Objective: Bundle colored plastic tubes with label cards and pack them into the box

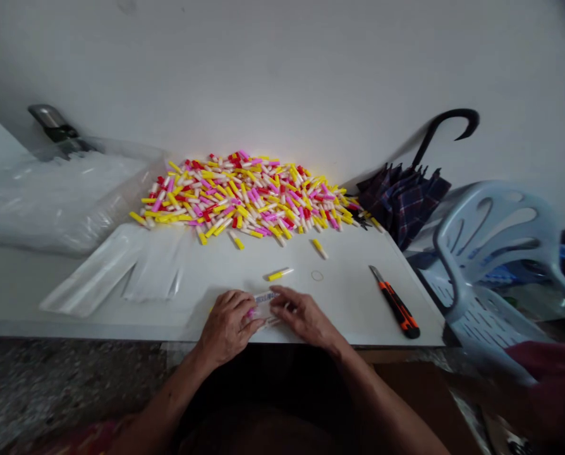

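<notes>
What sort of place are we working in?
Likely a makeshift workspace, perhaps at home: a heap of colored tubes and a utility knife lie on a white table, with an umbrella nearby.

Small tubes of smooth plastic; clear bags of glossy film; counter smooth; umbrella of matt cloth.
</notes>
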`<state>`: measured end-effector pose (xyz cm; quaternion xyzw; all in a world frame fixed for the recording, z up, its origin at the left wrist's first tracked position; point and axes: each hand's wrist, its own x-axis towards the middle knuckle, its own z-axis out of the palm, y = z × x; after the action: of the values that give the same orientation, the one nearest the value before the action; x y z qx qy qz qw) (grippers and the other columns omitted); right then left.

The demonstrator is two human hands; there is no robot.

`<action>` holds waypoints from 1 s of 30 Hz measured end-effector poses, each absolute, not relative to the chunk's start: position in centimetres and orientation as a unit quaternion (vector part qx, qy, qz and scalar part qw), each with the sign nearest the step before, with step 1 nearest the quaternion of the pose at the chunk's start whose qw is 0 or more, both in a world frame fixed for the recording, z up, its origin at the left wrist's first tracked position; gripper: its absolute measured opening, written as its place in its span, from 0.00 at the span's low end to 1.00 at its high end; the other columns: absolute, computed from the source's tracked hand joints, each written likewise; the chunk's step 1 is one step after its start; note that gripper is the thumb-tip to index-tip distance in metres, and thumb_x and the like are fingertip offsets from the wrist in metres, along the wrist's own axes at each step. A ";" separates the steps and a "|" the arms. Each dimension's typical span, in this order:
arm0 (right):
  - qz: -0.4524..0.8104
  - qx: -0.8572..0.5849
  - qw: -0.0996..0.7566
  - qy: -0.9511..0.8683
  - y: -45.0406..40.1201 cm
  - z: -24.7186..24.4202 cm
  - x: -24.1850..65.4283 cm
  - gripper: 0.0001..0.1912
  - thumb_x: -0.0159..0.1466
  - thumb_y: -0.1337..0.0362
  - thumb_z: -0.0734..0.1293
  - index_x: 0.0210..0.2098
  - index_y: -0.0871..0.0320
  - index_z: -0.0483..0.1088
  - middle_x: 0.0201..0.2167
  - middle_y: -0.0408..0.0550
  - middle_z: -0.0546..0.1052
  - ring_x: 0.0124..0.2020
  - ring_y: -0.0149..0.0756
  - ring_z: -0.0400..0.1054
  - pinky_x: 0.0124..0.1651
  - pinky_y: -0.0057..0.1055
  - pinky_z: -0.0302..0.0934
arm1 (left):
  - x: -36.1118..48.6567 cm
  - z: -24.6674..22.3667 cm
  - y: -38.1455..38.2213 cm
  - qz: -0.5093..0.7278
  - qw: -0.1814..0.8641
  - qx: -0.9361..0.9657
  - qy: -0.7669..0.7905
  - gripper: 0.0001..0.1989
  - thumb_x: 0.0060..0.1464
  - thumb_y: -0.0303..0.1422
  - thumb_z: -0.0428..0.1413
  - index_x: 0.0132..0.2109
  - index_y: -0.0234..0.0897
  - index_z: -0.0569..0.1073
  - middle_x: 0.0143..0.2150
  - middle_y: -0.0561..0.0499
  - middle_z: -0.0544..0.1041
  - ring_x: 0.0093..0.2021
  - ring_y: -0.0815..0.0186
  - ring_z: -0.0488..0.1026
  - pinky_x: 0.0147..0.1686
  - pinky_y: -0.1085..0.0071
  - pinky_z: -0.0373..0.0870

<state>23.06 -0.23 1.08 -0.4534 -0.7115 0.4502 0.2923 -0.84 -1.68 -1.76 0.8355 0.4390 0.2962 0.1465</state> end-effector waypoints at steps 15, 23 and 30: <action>0.123 -0.602 0.123 -0.779 20.2 -0.4 17.2 0.13 0.69 0.67 0.64 0.51 0.62 0.75 0.53 0.65 0.77 0.51 0.52 0.73 0.50 0.40 0.65 | -1.0 -2.8 0.1 0.303 0.101 0.848 0.424 0.28 0.53 0.49 0.69 0.55 0.39 0.75 0.55 0.41 0.78 0.55 0.49 0.74 0.57 0.48 0.71; 0.145 -0.585 0.212 -0.769 18.5 0.1 20.6 0.08 0.69 0.63 0.62 0.42 0.58 0.72 0.38 0.50 0.79 0.38 0.39 0.70 0.42 0.32 0.63 | -1.0 -2.1 0.2 0.359 0.104 0.817 0.438 0.24 0.59 0.48 0.64 0.56 0.39 0.75 0.54 0.41 0.79 0.54 0.51 0.76 0.56 0.51 0.73; 0.411 -0.489 0.482 -0.601 14.2 2.2 23.9 0.15 0.65 0.50 0.69 0.39 0.56 0.69 0.30 0.44 0.78 0.31 0.36 0.72 0.31 0.29 0.68 | 1.0 1.0 3.4 0.477 0.164 0.677 0.536 0.21 0.64 0.42 0.60 0.60 0.41 0.72 0.55 0.43 0.79 0.46 0.59 0.79 0.47 0.61 0.78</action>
<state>23.88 14.16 2.16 -0.4887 -0.6006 0.4107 0.4816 0.97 3.38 0.98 0.6769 0.5363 0.4767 0.1640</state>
